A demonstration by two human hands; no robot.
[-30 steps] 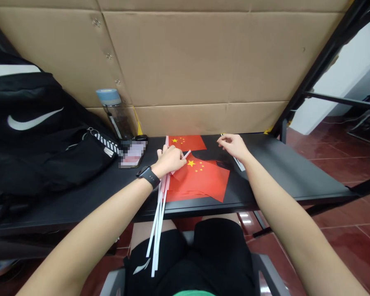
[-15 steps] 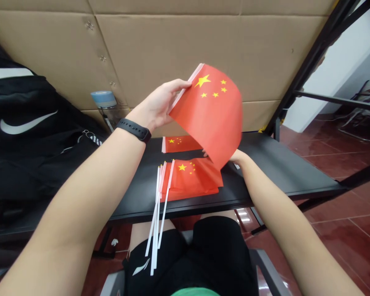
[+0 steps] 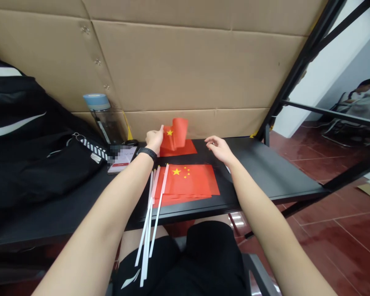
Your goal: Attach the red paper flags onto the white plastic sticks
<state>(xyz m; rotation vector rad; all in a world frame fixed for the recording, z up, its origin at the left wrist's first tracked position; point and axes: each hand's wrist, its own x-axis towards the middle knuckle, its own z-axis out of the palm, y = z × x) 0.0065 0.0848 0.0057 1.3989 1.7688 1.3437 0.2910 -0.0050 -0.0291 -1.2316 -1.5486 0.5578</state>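
Evidently, the step in hand is managing one loose red flag point(image 3: 180, 133): the left hand point(image 3: 154, 139) appears to pinch its left edge, fingers closed there, while the far side curls up above a flat flag point(image 3: 188, 149) toward the back of the black tabletop point(image 3: 277, 168). Closer in, stick flags point(image 3: 191, 180) lie overlapping, their white sticks point(image 3: 147, 240) jutting past the front edge. The right hand point(image 3: 219, 149) is apart from the flags, fingers loosely bent; whether they hold anything small cannot be told. The next move seems to call for controlling that springy curl.
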